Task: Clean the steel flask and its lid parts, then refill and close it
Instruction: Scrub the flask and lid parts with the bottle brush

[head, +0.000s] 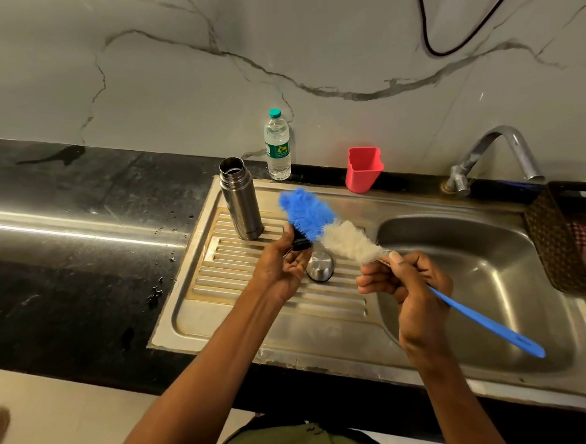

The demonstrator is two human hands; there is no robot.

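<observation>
**Bottle brush against black stopper, over the drainboard**

- Left hand (285,263): fingers curled round a small black stopper (300,241), held above the ribbed drainboard (256,313) of the steel sink (477,279).
- Right hand (405,283): pinches the bottle brush (323,232) at the neck where the bristles end, thumb on top. The brush has blue bristles at the tip, white bristles behind and a blue handle that runs back over the basin. The blue bristles lie against the stopper.
- Steel flask (241,199): upright and uncapped at the far left corner of the drainboard, mouth open, apart from both hands.
- Steel cap (320,267): lying on the drainboard ribs between the two hands, just below the brush.
- Plastic water bottle (277,145): green cap on, standing against the marble wall behind the flask.
- Red plastic cup (364,173): on the sink's back edge, to the right of the bottle.
- Tap (493,154): at the back right of the basin; no water shows at the spout.
- Dark woven basket (567,236): on the right rim of the sink, with a checked cloth inside.
- Black surface (78,207): left of the sink, with scattered water drops.
</observation>
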